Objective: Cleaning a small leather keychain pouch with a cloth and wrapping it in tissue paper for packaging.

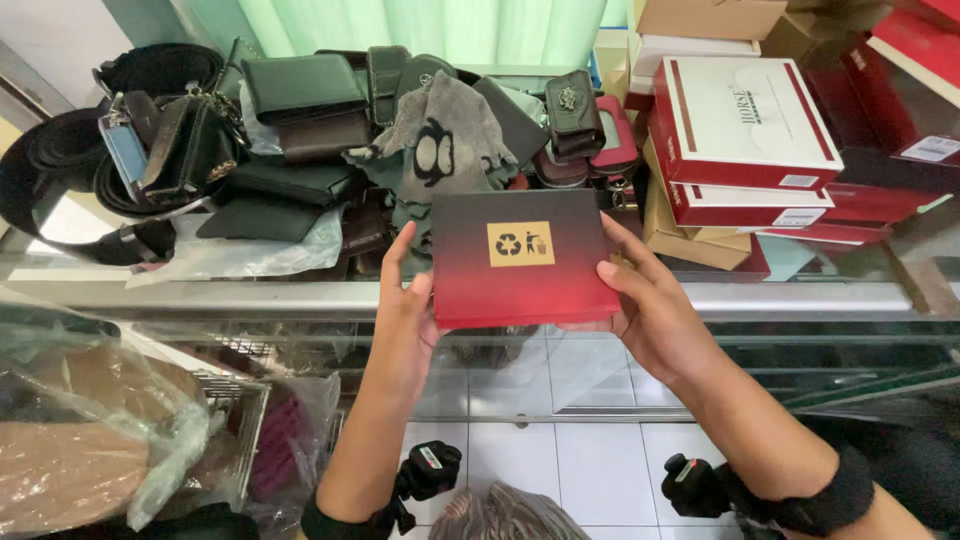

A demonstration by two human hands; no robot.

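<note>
Red-to-black gradient box [522,262], flat and squarish, with a yellow label on its upturned face, sits between my two hands above the glass counter [800,298]. Left hand [407,310] clamps the left edge, fingers up along the side; right hand [640,295] grips the right edge, thumb on top. Both equally near; the box's slightly longer axis runs hand to hand. Just beyond the hands: a heap of dark wallets [300,100] and a grey cloth [445,130]. Beyond the right hand: stacked red-and-white boxes [745,125].
</note>
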